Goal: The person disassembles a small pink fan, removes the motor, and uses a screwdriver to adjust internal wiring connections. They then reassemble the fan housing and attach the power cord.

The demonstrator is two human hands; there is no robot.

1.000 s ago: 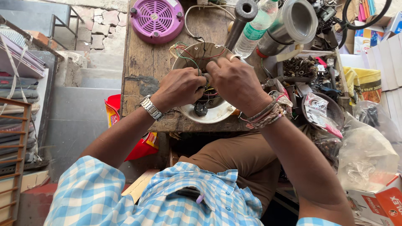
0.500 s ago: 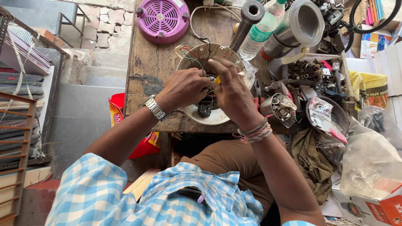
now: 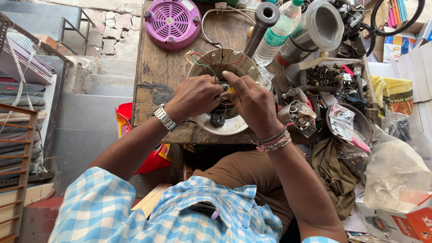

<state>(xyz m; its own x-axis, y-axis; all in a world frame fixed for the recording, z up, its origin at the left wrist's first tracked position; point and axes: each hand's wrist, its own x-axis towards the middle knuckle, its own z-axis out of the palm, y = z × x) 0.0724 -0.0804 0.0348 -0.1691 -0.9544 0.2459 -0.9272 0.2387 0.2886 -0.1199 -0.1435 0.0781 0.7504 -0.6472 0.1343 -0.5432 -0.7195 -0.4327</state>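
An opened round white appliance base (image 3: pixel 211 60) lies on the worn wooden workbench (image 3: pixel 157 76), its coloured wires and black parts showing. My left hand (image 3: pixel 194 96), with a metal watch on the wrist, rests over the base's middle, fingers curled onto the inner parts. My right hand (image 3: pixel 252 101), with thread bands on the wrist, pinches a small yellow part (image 3: pixel 231 91) over the same spot. The two hands touch at the fingertips. What lies under the fingers is hidden.
A purple round grille cover (image 3: pixel 173 22) lies at the bench's far end. A dark pipe (image 3: pixel 262 22), a plastic bottle (image 3: pixel 281 29) and a steel jar (image 3: pixel 315 29) stand to the right, beside trays of small metal parts (image 3: pixel 324 76). Plastic bags (image 3: pixel 396 171) and boxes crowd the right.
My hands have shifted slightly over the base: the right hand now pinches at its centre instead of lying across it. The camera view has tilted a little.
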